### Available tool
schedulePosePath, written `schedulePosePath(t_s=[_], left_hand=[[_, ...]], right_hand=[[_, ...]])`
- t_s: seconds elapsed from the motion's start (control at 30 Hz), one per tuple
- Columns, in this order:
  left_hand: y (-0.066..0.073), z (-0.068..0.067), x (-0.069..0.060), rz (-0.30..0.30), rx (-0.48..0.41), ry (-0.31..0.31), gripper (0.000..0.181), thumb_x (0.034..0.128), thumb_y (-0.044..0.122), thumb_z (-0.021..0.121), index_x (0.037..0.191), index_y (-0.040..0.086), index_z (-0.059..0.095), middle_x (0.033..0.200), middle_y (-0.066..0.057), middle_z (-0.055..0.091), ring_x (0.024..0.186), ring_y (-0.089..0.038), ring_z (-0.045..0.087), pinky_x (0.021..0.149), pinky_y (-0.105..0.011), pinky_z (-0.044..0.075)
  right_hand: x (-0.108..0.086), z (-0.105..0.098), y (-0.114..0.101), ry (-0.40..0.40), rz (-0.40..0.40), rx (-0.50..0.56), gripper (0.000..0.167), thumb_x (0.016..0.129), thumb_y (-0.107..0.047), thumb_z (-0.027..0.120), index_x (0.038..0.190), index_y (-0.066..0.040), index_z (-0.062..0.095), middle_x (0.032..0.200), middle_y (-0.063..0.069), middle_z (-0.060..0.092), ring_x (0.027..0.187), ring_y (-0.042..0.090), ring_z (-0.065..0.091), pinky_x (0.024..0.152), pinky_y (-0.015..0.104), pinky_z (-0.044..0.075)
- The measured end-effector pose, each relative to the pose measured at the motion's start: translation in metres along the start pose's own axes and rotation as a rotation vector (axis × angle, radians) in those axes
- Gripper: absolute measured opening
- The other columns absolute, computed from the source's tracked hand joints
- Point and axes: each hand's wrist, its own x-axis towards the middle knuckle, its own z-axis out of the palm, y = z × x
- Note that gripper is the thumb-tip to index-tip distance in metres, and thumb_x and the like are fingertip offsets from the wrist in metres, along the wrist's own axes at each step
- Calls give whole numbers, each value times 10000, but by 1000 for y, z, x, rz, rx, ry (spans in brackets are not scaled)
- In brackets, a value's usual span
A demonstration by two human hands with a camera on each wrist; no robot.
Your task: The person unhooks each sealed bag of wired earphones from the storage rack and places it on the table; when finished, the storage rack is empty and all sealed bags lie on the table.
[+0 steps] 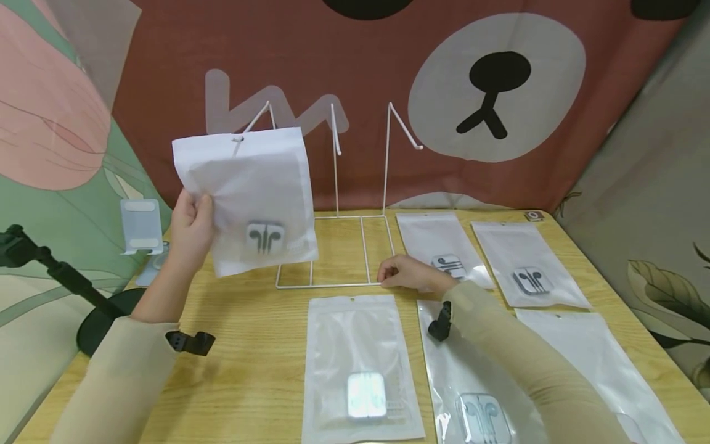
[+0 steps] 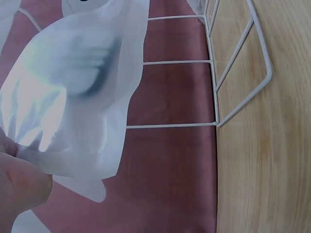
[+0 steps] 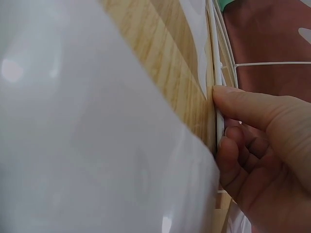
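My left hand (image 1: 191,231) pinches the left edge of a white zip bag (image 1: 261,185) between thumb and fingers. Boxed earphones (image 1: 265,238) show through its lower part. The bag's top hole meets the tip of the left hook on a white wire rack (image 1: 386,160); how far the hook passes through cannot be told. In the left wrist view the bag (image 2: 112,121) bends near my thumb. My right hand (image 1: 410,273) grips the rack's front base wire at its right corner; the right wrist view shows thumb and curled fingers around the white wire (image 3: 219,121).
Several similar bags lie on the wooden table (image 1: 238,370): one bag (image 1: 360,345) in front of the rack, others such as a bag (image 1: 527,253) to the right. A phone stand (image 1: 140,225) and a black stand (image 1: 77,280) are on the left. A patterned cloth (image 1: 288,55) hangs behind.
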Motion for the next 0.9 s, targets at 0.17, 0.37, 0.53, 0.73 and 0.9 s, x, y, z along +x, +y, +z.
schedulePosePath(t_s=[0.17, 0.37, 0.53, 0.73, 0.9], left_hand=[[5, -5, -9, -22, 38, 20, 232, 1001, 234, 345, 1149, 108, 471, 1074, 6, 492, 979, -132, 471, 789, -279, 400], [12, -10, -19, -53, 42, 5, 224, 1001, 258, 345, 1154, 147, 466, 1072, 23, 494, 987, -127, 472, 792, -286, 401], [18, -18, -31, -57, 74, -35, 225, 997, 285, 351, 1157, 172, 463, 1054, 18, 492, 950, -113, 480, 725, -233, 416], [14, -32, -49, -58, 25, -143, 223, 996, 279, 363, 1174, 188, 461, 1082, -5, 494, 955, -105, 506, 703, -159, 451], [2, -44, -67, -121, 73, -252, 285, 1004, 289, 336, 1240, 147, 410, 1128, -37, 465, 941, -66, 509, 688, -168, 471]], right_hand=[[1, -1, 1, -2, 1, -7, 53, 864, -81, 651, 866, -31, 667, 689, 1, 549, 608, 124, 449, 512, 234, 388], [1, -1, 3, -1, 5, -1, 51, 859, -78, 655, 865, -28, 666, 684, 1, 549, 601, 122, 446, 512, 231, 385], [2, 0, 4, 0, -5, -1, 55, 854, -85, 663, 857, -30, 667, 683, -5, 548, 609, 121, 450, 516, 230, 387], [2, 0, 4, 1, -20, -12, 55, 849, -84, 669, 858, -29, 671, 686, -9, 550, 623, 123, 447, 538, 230, 379], [2, 0, 4, 1, -12, -9, 78, 853, -100, 668, 849, -22, 666, 686, -10, 547, 630, 124, 446, 546, 231, 377]])
